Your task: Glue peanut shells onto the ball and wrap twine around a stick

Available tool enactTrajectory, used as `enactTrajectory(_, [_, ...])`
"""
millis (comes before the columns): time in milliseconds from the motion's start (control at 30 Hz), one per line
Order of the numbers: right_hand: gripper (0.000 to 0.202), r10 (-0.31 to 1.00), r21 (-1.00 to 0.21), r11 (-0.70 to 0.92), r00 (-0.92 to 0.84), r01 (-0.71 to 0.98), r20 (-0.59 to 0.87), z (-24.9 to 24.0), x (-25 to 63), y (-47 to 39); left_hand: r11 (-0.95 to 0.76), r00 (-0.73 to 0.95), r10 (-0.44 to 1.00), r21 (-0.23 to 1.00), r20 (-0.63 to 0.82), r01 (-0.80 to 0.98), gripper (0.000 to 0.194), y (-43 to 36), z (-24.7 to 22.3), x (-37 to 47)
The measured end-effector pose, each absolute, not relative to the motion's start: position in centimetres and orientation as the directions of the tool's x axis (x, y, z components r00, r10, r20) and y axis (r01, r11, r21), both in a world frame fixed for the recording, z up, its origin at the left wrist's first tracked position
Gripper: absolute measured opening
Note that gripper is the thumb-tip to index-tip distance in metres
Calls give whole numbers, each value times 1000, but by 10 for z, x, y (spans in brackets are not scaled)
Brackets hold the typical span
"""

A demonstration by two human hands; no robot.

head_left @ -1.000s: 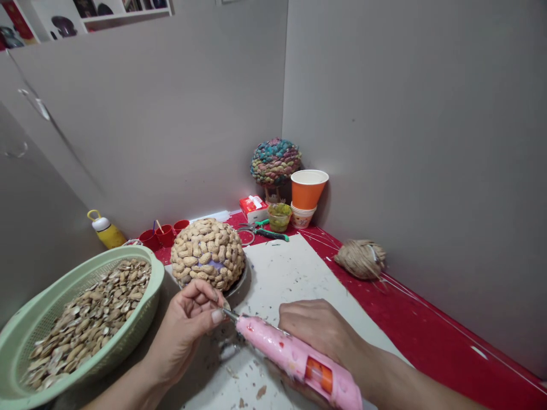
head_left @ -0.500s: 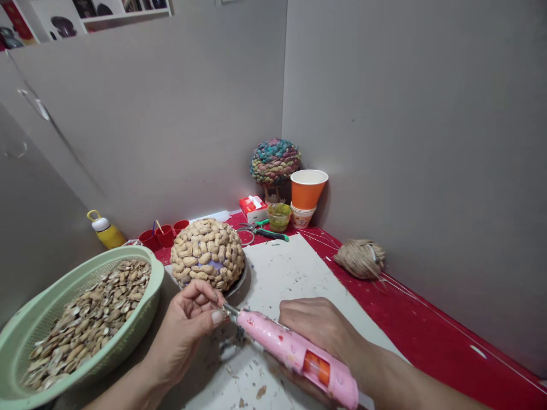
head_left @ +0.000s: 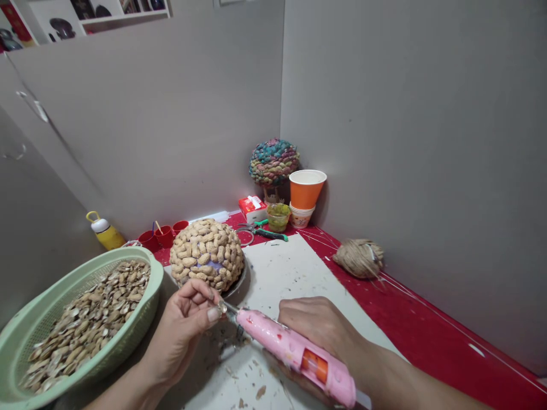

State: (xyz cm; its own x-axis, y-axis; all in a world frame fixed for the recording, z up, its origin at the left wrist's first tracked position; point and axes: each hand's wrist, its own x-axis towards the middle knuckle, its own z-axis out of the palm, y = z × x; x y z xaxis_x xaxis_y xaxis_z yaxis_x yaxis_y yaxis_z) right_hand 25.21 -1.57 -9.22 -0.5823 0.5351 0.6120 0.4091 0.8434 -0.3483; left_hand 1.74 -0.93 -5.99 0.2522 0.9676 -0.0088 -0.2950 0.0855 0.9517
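Note:
My right hand (head_left: 322,327) is wrapped round a pink hot glue gun (head_left: 273,340), whose metal nozzle points left. At the nozzle's tip, my left hand (head_left: 186,319) pinches a small peanut shell (head_left: 222,306) between thumb and fingers; most of the shell is hidden. Just beyond the left hand sits a dome covered in peanut shells (head_left: 209,247), resting in a round dish (head_left: 240,283). A purple patch of the dome's base shows between shells on the near side.
A green colander (head_left: 154,279) of peanut shells stands at left. Behind are red cups (head_left: 164,238), pliers (head_left: 271,234), a tissue pack (head_left: 253,209), stacked paper cups (head_left: 306,193) and a coloured peanut-shell tree (head_left: 274,162). A twine ball (head_left: 359,258) lies on the right; shell bits litter the white board (head_left: 282,265).
The view has shifted very slightly. Both hands keep nearly the same pose, with the glue gun's nozzle still at the peanut shell.

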Motion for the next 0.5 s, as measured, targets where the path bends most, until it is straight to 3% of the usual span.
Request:
enactTrajectory(300, [29,498,-320,866,-601,386,625,-95,253,-13,66,220,976,944,7,-323,21,-11,-56,18])
enactTrajectory(500, [29,432,-261,886,-478,383,764,-82,252,-16,-35,162,982,940,95,-341,21,-20,-34,12])
